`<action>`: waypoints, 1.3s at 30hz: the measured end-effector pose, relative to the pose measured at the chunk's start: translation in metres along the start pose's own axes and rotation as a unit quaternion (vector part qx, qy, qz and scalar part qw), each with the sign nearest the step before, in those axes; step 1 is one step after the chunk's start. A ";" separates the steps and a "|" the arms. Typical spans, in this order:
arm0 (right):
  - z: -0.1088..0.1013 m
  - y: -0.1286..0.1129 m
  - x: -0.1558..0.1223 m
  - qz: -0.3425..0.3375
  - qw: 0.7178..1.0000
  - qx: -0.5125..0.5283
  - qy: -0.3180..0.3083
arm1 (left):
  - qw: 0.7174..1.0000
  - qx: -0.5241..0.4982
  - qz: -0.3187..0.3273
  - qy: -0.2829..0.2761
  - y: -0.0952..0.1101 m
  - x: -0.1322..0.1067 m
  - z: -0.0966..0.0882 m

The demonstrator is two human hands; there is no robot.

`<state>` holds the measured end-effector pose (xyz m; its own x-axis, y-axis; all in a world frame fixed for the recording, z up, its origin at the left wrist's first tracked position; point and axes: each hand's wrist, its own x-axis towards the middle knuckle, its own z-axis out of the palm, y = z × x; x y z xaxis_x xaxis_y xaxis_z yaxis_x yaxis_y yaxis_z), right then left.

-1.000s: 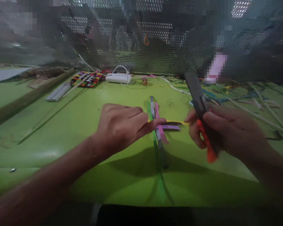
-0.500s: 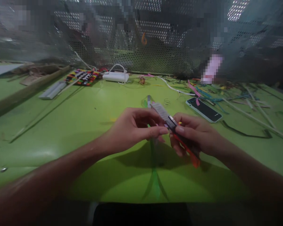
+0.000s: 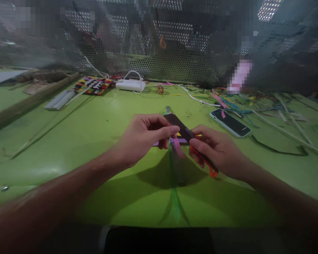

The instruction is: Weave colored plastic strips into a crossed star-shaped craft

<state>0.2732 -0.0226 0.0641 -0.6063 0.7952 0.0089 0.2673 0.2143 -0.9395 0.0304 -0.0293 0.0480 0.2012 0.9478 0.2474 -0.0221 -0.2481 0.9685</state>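
Observation:
My right hand grips a dark flat tool with an orange end, slanted up to the left over the green table. My left hand is closed, thumb and fingers pinching the tool's upper end. Beneath both hands lie crossed coloured strips, green, pink, purple and yellow, with the green one running toward me.
A phone lies face up to the right, beside a scatter of loose strips and sticks. A woven multicoloured mat, a white power strip and long wooden pieces sit at the back left. A perforated metal screen closes the far side.
My right hand brought the tool from the right, lowered it and swung it left over the strips. My left hand lifted off the strips and pinched the tool's tip.

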 end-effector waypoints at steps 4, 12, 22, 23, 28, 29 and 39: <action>0.000 0.003 0.000 -0.001 1.000 -0.009 0.005 | 1.000 -0.010 0.002 0.027 0.002 0.004 -0.004; -0.004 0.008 0.004 0.010 1.000 0.020 0.021 | 0.979 0.027 0.115 0.168 -0.006 0.023 -0.030; -0.011 0.011 0.008 0.006 0.998 0.030 0.056 | 0.977 0.115 0.152 0.092 -0.006 0.003 -0.010; -0.011 0.012 0.009 0.006 0.998 0.033 0.059 | 0.980 0.108 0.145 0.082 -0.006 0.002 -0.011; -0.012 0.009 0.009 -0.006 0.997 0.024 0.067 | 0.973 0.165 0.155 0.046 -0.004 0.001 -0.014; -0.012 0.008 0.009 -0.005 0.997 0.021 0.069 | 0.962 0.201 0.179 0.047 -0.004 0.001 -0.015; -0.022 0.004 0.008 -0.023 0.994 0.009 0.107 | 0.892 0.351 0.284 -0.024 -0.007 0.005 -0.024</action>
<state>0.2860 -0.0033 0.0681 -0.4430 0.8882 0.1222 0.2289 0.2439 -0.9424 0.0077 -0.0179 0.0428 0.3951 0.6232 0.6750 0.4811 -0.7663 0.4259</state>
